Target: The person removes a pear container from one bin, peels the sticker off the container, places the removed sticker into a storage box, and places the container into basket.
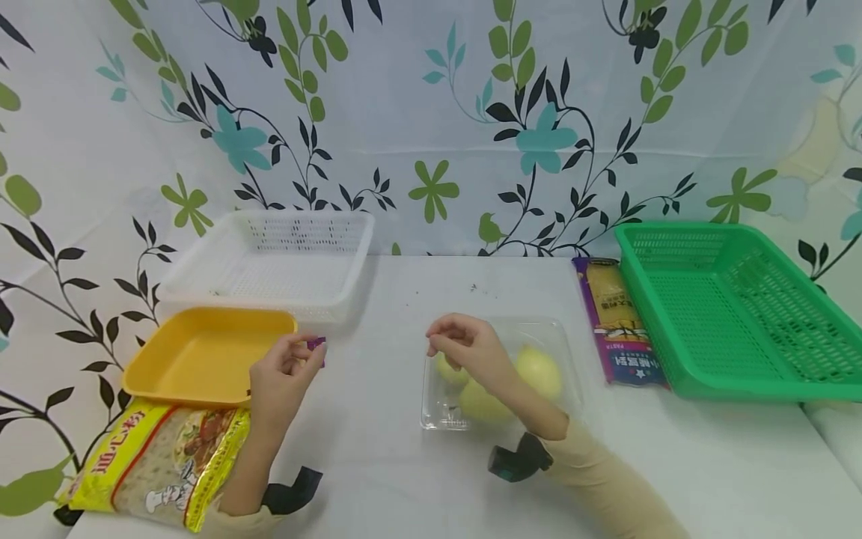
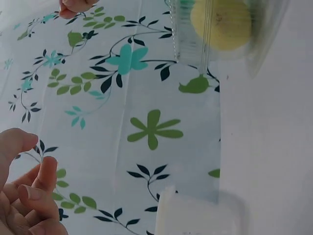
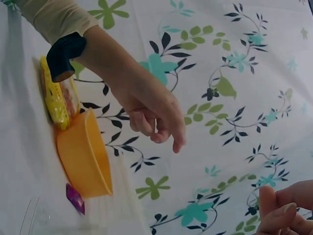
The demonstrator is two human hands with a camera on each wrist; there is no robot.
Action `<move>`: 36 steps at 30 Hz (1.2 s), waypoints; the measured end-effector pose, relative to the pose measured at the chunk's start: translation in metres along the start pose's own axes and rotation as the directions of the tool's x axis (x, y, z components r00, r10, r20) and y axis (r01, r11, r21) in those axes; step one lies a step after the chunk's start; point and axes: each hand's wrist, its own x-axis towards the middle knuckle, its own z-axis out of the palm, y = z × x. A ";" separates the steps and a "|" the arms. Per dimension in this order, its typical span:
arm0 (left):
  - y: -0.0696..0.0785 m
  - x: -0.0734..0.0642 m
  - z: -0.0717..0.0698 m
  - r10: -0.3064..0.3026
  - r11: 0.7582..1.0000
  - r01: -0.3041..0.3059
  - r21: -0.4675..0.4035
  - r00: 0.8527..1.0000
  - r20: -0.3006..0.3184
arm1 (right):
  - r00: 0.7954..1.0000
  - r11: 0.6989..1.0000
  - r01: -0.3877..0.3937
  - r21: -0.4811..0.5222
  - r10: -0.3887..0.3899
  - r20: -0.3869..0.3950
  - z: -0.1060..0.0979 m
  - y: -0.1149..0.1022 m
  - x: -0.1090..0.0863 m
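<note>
My left hand (image 1: 286, 374) hovers beside the yellow tray (image 1: 209, 355), its fingers loosely bent with nothing between them. Just past its fingertips in the head view is a small purple packet (image 1: 316, 343). In the right wrist view that purple packet (image 3: 76, 198) lies on the table by the tray, well below the left hand (image 3: 156, 110). My right hand (image 1: 465, 348) hangs over a clear plastic box (image 1: 438, 415) holding several pale yellow-green round fruits (image 1: 539, 372). Its fingers are loosely curled and hold nothing. The left wrist view shows one fruit (image 2: 222, 22) through the box wall.
Behind the yellow tray stands a white basket (image 1: 296, 262). A yellow-edged food bag (image 1: 161, 464) lies in front of the tray. At the right, a purple pasta packet (image 1: 622, 329) lies against a green basket (image 1: 734, 314). A leaf-patterned cloth (image 1: 431, 150) hangs behind the table.
</note>
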 end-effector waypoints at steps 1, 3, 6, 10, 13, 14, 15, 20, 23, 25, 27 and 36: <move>0.005 0.000 0.002 0.002 1.000 -0.002 -0.019 1.000 0.019 | 1.000 1.000 -0.010 -0.009 0.010 -0.018 -0.007 0.000 -0.004; 0.017 0.001 0.008 0.013 0.999 -0.011 -0.049 0.999 0.052 | 0.998 0.999 -0.029 -0.042 0.026 -0.061 -0.020 0.000 -0.014; 0.033 0.000 0.016 0.035 0.998 -0.029 -0.063 0.995 0.091 | 0.991 0.992 -0.059 -0.108 0.045 -0.127 -0.040 0.002 -0.029; 0.034 -0.001 0.035 0.057 0.995 -0.043 -0.089 0.986 0.159 | 0.979 0.977 -0.082 -0.199 0.041 -0.200 -0.065 0.006 -0.051; 0.023 -0.002 0.052 0.058 0.993 -0.032 -0.110 0.968 0.246 | 0.968 0.970 -0.089 -0.225 0.031 -0.248 -0.080 0.007 -0.065; 0.019 -0.003 0.058 0.057 0.994 -0.028 -0.106 0.959 0.276 | 0.964 0.968 -0.090 -0.235 0.026 -0.264 -0.084 0.008 -0.068; 0.016 -0.003 0.063 0.059 0.994 -0.028 -0.107 0.951 0.304 | 0.960 0.966 -0.089 -0.243 0.018 -0.279 -0.089 0.009 -0.072; 0.010 -0.009 0.077 0.016 0.996 0.018 -0.087 0.926 0.376 | 0.944 0.950 -0.088 -0.300 -0.016 -0.328 -0.115 0.034 -0.087; 0.008 -0.011 0.084 0.001 0.996 0.036 -0.083 0.914 0.405 | 0.932 0.932 -0.126 -0.339 -0.005 -0.361 -0.139 0.070 -0.100; 0.007 -0.012 0.088 -0.003 0.995 0.045 -0.088 0.905 0.425 | 0.916 0.921 -0.162 -0.354 0.006 -0.402 -0.156 0.099 -0.110; 0.006 -0.014 0.092 -0.012 0.994 0.059 -0.092 0.896 0.444 | 0.900 0.914 -0.200 -0.353 0.029 -0.436 -0.168 0.119 -0.118; -0.001 -0.021 0.102 -0.051 0.995 0.089 -0.052 0.864 0.501 | 0.865 0.858 -0.398 -0.325 0.232 -0.446 -0.155 0.100 -0.122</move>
